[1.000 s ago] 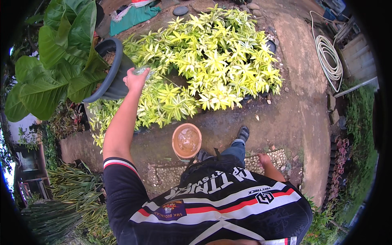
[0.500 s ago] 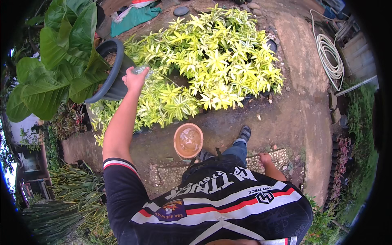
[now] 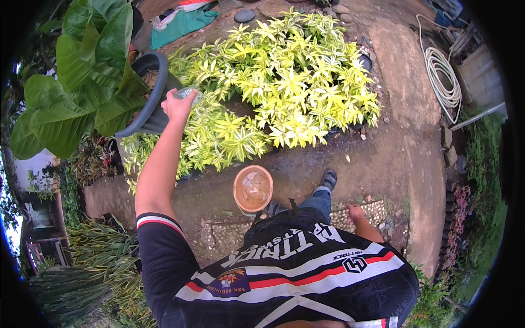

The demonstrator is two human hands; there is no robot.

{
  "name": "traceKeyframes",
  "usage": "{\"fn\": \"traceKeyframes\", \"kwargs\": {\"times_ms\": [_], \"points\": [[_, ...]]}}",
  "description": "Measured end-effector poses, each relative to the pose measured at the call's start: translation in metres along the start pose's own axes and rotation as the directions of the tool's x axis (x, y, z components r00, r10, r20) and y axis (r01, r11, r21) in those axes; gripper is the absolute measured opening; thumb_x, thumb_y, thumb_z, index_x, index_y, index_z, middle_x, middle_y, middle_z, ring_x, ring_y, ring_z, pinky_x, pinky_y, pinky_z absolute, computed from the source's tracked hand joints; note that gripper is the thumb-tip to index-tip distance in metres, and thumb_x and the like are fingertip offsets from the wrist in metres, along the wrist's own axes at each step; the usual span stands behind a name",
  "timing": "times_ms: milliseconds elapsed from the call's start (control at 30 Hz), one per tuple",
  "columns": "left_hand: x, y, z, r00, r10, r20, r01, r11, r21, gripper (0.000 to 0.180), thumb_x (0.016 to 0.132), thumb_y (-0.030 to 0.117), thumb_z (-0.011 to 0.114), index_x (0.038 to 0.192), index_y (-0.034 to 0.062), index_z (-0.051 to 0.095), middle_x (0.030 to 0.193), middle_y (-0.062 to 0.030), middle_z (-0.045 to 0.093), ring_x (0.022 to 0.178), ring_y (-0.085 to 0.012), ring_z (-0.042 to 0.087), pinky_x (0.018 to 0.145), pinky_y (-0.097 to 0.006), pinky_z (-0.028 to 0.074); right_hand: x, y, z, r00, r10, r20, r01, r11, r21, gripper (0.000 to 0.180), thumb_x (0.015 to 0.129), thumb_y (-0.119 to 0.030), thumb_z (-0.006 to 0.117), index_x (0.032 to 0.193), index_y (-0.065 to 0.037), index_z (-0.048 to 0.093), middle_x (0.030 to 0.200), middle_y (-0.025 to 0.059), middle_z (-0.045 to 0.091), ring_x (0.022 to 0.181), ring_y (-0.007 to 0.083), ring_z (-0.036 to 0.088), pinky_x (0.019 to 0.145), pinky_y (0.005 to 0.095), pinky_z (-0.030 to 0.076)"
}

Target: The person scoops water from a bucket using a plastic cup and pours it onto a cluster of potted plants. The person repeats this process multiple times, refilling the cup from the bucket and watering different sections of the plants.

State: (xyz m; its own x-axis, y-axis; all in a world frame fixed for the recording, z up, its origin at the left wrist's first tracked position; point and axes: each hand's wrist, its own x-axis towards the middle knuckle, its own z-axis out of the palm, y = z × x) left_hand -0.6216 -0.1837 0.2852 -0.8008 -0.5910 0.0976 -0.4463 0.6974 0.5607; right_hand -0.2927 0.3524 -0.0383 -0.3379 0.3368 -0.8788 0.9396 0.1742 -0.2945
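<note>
My left hand (image 3: 176, 107) is stretched far forward and closed around a clear plastic cup (image 3: 187, 93). The cup hangs over the edge of a bed of yellow-green leafy plants (image 3: 295, 82), beside a large dark grey pot (image 3: 158, 112). I cannot make out whether anything is in the cup. Close to my feet stands an orange-brown bucket (image 3: 237, 198) with water in it. Low at my right side hangs my right hand (image 3: 356, 212), its fingers loosely bent and apart, with nothing visible in it.
A broad-leaved plant (image 3: 76, 104) grows in the grey pot at the left. Behind the bed lie a green cloth (image 3: 178, 28) and several stones. On the right, a coiled pale hose (image 3: 442, 82) lies along the dirt path (image 3: 413, 131). A pebbled strip (image 3: 372, 212) runs by my feet.
My left hand has shifted slightly left with the cup still in it. The water in the bucket looks a little calmer. My right hand stays where it was.
</note>
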Motion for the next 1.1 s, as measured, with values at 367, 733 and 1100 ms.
{"fn": "traceKeyframes", "kwargs": {"times_ms": [367, 733, 1100], "points": [[-0.006, 0.003, -0.011, 0.999, 0.021, -0.036, -0.019, 0.999, 0.042, 0.08, 0.057, 0.047, 0.073, 0.12, 0.0099, 0.041, 0.119, -0.0211, 0.032, 0.111, -0.0321, 0.035, 0.094, -0.037, 0.031, -0.011, -0.008, -0.001, 1.0, -0.008, 0.008, 0.008, 0.999, 0.043, 0.031, 0.078, -0.031, 0.056, 0.093, -0.004, 0.05, 0.07, 0.0085, 0.052, 0.05, 0.0182, 0.049, 0.04, 0.0332, 0.04], [-0.008, 0.006, -0.011, 0.997, 0.066, -0.05, -0.064, 0.997, 0.03, 0.078, 0.058, 0.046, 0.073, 0.119, 0.0107, 0.04, 0.119, -0.0234, 0.031, 0.112, -0.0348, 0.03, 0.096, -0.04, 0.026, 0.001, 0.004, -0.001, 1.0, -0.013, 0.006, 0.012, 0.999, 0.034, 0.032, 0.079, -0.033, 0.055, 0.098, -0.008, 0.05, 0.072, 0.0057, 0.051, 0.05, 0.0181, 0.048, 0.045, 0.0356, 0.039], [-0.021, 0.017, -0.017, 0.991, 0.115, -0.065, -0.112, 0.993, 0.047, 0.078, 0.059, 0.044, 0.073, 0.12, 0.0108, 0.039, 0.119, -0.0223, 0.029, 0.111, -0.0349, 0.03, 0.097, -0.04, 0.025, -0.01, 0.013, 0.002, 1.0, -0.008, 0.005, 0.008, 1.0, 0.024, 0.03, 0.077, -0.032, 0.055, 0.094, -0.008, 0.051, 0.066, 0.0041, 0.05, 0.051, 0.0184, 0.049, 0.046, 0.0373, 0.038]]}}
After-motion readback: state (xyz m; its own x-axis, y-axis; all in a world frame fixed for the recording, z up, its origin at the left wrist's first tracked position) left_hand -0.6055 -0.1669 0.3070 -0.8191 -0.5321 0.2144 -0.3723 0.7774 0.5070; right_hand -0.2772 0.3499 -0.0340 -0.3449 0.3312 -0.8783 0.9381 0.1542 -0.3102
